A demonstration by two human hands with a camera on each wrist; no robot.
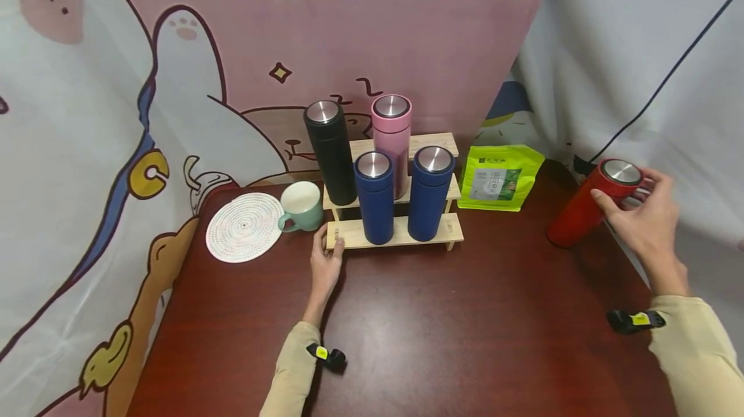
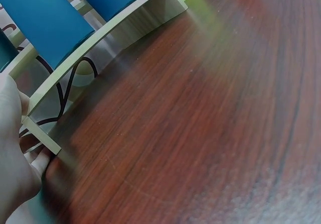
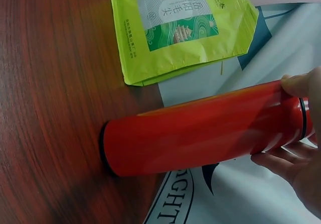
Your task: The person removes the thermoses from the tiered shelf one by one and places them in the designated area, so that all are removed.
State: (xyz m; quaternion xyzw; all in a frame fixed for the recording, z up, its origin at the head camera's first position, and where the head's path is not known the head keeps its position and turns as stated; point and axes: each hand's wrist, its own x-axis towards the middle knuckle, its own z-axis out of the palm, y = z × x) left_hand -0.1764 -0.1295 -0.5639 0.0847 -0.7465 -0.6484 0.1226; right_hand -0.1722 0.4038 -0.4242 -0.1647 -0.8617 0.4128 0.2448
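Observation:
At the right of the head view, my right hand (image 1: 651, 217) grips a red thermos (image 1: 587, 207) near its silver-topped lid. In the right wrist view the base of the red thermos (image 3: 145, 146) is by the table edge. My left hand (image 1: 327, 262) holds the left end of a wooden tiered rack (image 1: 349, 234); the left wrist view shows my fingers around that end of the rack (image 2: 42, 136). On the rack's lowest step stand two blue thermoses, one on the left (image 1: 376, 204) and one on the right (image 1: 429, 201). Behind them are a black thermos (image 1: 334, 159) and a pink thermos (image 1: 393, 139).
Left of the rack sit a pale green mug (image 1: 302, 206) and a round woven mat (image 1: 244, 228). A bright green tea pouch (image 1: 496, 178) stands between the rack and the red thermos. Printed cloth (image 1: 442, 30) hangs behind the brown table (image 1: 442, 333), and a dark cord (image 1: 668, 81) runs down the right-hand cloth.

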